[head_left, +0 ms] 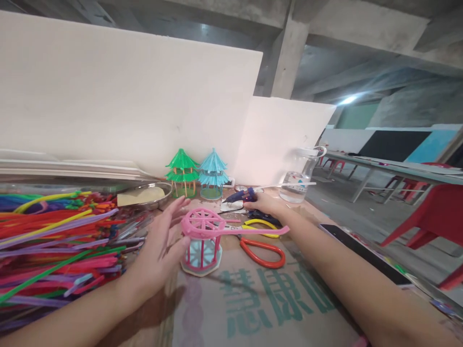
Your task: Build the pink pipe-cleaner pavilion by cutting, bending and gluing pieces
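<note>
Two hands: your left hand (162, 243) is open against the pink pavilion (202, 241), and your right hand (265, 205) is on the glue gun (240, 196), grip unclear. Pipe cleaners (54, 241) crowd the left edge, with open surface (253, 308) in front of you.

You have open cardboard (253, 308) near you; the pipe cleaner pile (54, 241) blocks your left, the pink model (201, 241) and scissors (262, 250) sit mid-worktop, and white boards (126, 96) wall off the back.
</note>
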`<action>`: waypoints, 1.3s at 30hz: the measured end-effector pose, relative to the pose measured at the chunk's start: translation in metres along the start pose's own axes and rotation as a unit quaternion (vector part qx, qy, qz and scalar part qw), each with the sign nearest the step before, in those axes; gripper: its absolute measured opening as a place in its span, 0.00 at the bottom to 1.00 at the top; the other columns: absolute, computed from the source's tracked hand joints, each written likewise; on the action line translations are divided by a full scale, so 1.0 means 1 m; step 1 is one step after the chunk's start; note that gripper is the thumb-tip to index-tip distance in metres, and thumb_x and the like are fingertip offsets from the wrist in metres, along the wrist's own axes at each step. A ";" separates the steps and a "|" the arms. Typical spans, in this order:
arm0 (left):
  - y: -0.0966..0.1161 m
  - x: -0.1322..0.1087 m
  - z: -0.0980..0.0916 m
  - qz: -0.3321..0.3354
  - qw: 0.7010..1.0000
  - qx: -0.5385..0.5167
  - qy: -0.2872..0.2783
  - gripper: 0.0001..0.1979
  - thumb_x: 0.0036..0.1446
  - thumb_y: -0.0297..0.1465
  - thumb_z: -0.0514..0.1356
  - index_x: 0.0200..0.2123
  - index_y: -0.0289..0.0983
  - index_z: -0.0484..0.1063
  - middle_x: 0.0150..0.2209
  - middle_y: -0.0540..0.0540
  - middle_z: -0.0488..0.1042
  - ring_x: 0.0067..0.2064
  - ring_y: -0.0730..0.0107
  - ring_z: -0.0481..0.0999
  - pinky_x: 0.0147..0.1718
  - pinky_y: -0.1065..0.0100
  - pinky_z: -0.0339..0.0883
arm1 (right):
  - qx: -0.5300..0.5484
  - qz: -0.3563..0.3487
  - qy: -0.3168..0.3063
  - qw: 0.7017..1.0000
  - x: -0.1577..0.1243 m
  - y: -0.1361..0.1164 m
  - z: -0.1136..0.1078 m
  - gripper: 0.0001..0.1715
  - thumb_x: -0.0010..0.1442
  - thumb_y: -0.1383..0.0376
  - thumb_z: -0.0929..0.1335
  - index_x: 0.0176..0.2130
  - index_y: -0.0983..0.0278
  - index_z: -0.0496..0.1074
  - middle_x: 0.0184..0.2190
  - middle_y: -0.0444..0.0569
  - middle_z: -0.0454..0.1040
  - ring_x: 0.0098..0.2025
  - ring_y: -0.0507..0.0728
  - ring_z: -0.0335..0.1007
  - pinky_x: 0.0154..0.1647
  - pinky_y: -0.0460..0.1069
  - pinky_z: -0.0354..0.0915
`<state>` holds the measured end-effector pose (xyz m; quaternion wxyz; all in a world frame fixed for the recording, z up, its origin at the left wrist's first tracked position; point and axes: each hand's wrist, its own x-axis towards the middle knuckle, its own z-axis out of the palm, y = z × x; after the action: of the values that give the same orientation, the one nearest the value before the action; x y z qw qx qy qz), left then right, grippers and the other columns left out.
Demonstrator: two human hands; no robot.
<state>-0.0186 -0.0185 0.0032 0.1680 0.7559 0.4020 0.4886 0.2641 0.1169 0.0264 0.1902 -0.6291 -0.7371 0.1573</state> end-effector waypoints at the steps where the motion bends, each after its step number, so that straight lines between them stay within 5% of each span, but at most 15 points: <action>1: 0.007 0.005 -0.005 0.005 1.000 0.022 0.019 0.26 0.65 0.39 0.49 0.65 0.44 0.52 0.64 0.39 0.61 0.62 0.52 0.65 0.58 0.50 0.63 | -0.026 -0.001 -0.004 1.000 -0.002 0.001 -0.006 0.19 0.56 0.58 0.71 0.44 0.68 0.75 0.40 0.55 0.79 0.40 0.58 0.73 0.36 0.47 0.64; 3: 0.018 0.019 -0.015 0.005 0.996 0.083 0.042 0.21 0.66 0.41 0.47 0.58 0.43 0.64 0.58 0.42 0.68 0.58 0.53 0.68 0.57 0.52 0.64 | -0.081 0.002 -0.014 0.997 -0.006 0.003 -0.019 0.15 0.53 0.61 0.73 0.40 0.67 0.77 0.40 0.56 0.79 0.42 0.61 0.73 0.38 0.48 0.63; 6: 0.026 0.043 -0.033 0.060 0.980 0.178 -0.059 0.19 0.64 0.44 0.50 0.43 0.43 0.78 0.49 0.44 0.74 0.54 0.54 0.71 0.53 0.56 0.68 | -0.156 0.020 -0.028 0.987 -0.014 -0.001 -0.042 0.05 0.53 0.66 0.71 0.27 0.66 0.78 0.29 0.54 0.79 0.36 0.61 0.74 0.34 0.49 0.61; 9: 0.022 0.057 -0.043 0.106 0.957 0.243 -0.117 0.20 0.61 0.44 0.50 0.39 0.45 0.81 0.47 0.43 0.75 0.49 0.53 0.74 0.47 0.56 0.71 | -0.203 0.016 -0.021 0.979 -0.027 -0.015 -0.059 0.14 0.56 0.65 0.68 0.22 0.67 0.75 0.25 0.56 0.77 0.32 0.61 0.73 0.30 0.49 0.57; 13: 0.017 0.059 -0.043 0.124 0.935 0.299 -0.143 0.19 0.61 0.42 0.51 0.35 0.45 0.82 0.44 0.43 0.76 0.44 0.57 0.76 0.40 0.59 0.72 | -0.205 -0.040 0.010 0.978 -0.055 -0.045 -0.065 0.17 0.61 0.58 0.65 0.29 0.64 0.77 0.27 0.52 0.77 0.30 0.57 0.71 0.28 0.49 0.54; 15: 0.018 0.057 -0.041 0.141 0.927 0.322 -0.130 0.19 0.61 0.41 0.52 0.33 0.43 0.82 0.43 0.43 0.77 0.43 0.58 0.76 0.39 0.60 0.71 | -0.121 -0.111 0.048 0.985 -0.073 -0.059 -0.062 0.18 0.63 0.57 0.63 0.33 0.63 0.77 0.26 0.49 0.77 0.27 0.55 0.68 0.26 0.48 0.54; 19: 0.025 0.054 -0.039 0.169 0.910 0.352 -0.136 0.18 0.62 0.37 0.52 0.31 0.41 0.81 0.39 0.43 0.77 0.39 0.60 0.76 0.37 0.62 0.70 | 0.019 -0.200 0.023 0.979 -0.107 -0.081 -0.057 0.23 0.63 0.51 0.61 0.33 0.64 0.75 0.27 0.47 0.77 0.26 0.53 0.68 0.25 0.46 0.57; 24: 0.036 0.049 -0.034 0.204 0.892 0.382 -0.131 0.19 0.63 0.32 0.47 0.29 0.37 0.77 0.36 0.41 0.77 0.39 0.59 0.74 0.37 0.60 0.67 | -0.036 -0.261 0.025 0.964 -0.143 -0.097 -0.050 0.19 0.59 0.52 0.67 0.46 0.60 0.73 0.37 0.46 0.78 0.36 0.56 0.72 0.31 0.46 0.59; 26: 0.041 0.047 -0.032 0.175 0.910 0.359 -0.113 0.18 0.63 0.34 0.46 0.30 0.37 0.75 0.34 0.42 0.77 0.37 0.59 0.74 0.37 0.60 0.67 | -0.091 -0.267 0.051 0.958 -0.149 -0.098 -0.045 0.19 0.58 0.56 0.69 0.48 0.59 0.71 0.37 0.47 0.78 0.37 0.57 0.72 0.31 0.46 0.57; 29: 0.048 0.048 -0.036 0.054 0.958 0.270 -0.085 0.18 0.62 0.41 0.48 0.30 0.38 0.72 0.29 0.46 0.76 0.33 0.62 0.74 0.32 0.63 0.67 | -0.132 -0.276 0.088 0.948 -0.150 -0.097 -0.037 0.06 0.62 0.64 0.66 0.39 0.60 0.74 0.31 0.46 0.77 0.32 0.54 0.71 0.28 0.46 0.52; 31: 0.055 0.050 -0.043 -0.015 0.983 0.169 -0.074 0.19 0.60 0.46 0.50 0.29 0.39 0.71 0.29 0.46 0.77 0.33 0.62 0.76 0.32 0.64 0.69 | -0.128 -0.286 0.093 0.945 -0.147 -0.096 -0.035 0.07 0.62 0.67 0.65 0.34 0.61 0.74 0.27 0.44 0.76 0.29 0.52 0.69 0.26 0.45 0.50; 35: 0.076 0.051 -0.064 -0.110 0.992 -0.018 -0.060 0.21 0.56 0.51 0.53 0.25 0.40 0.68 0.24 0.49 0.75 0.24 0.69 0.73 0.24 0.70 0.67 | -0.096 -0.296 0.067 0.948 -0.143 -0.096 -0.036 0.05 0.60 0.64 0.68 0.36 0.60 0.76 0.27 0.44 0.76 0.28 0.52 0.68 0.26 0.44 0.50; 37: 0.087 0.050 -0.074 -0.139 0.988 0.022 -0.059 0.23 0.55 0.51 0.53 0.20 0.40 0.62 0.13 0.55 0.62 0.14 0.76 0.58 0.14 0.74 0.54 | -0.094 -0.290 0.066 0.950 -0.141 -0.097 -0.038 0.07 0.62 0.64 0.68 0.35 0.60 0.77 0.27 0.44 0.77 0.28 0.52 0.68 0.26 0.44 0.51; 39: 0.096 0.048 -0.082 -0.127 0.984 0.125 -0.031 0.23 0.51 0.51 0.56 0.17 0.40 0.62 0.13 0.55 0.59 0.14 0.76 0.56 0.15 0.74 0.50 | -0.103 -0.284 0.072 0.951 -0.140 -0.097 -0.038 0.09 0.62 0.66 0.67 0.33 0.61 0.78 0.27 0.44 0.77 0.27 0.52 0.68 0.27 0.45 0.50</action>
<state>-0.0384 -0.0520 0.1326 0.1457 0.7286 0.5471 0.3854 0.2172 -0.0370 0.0941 0.2139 -0.4196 -0.8818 -0.0259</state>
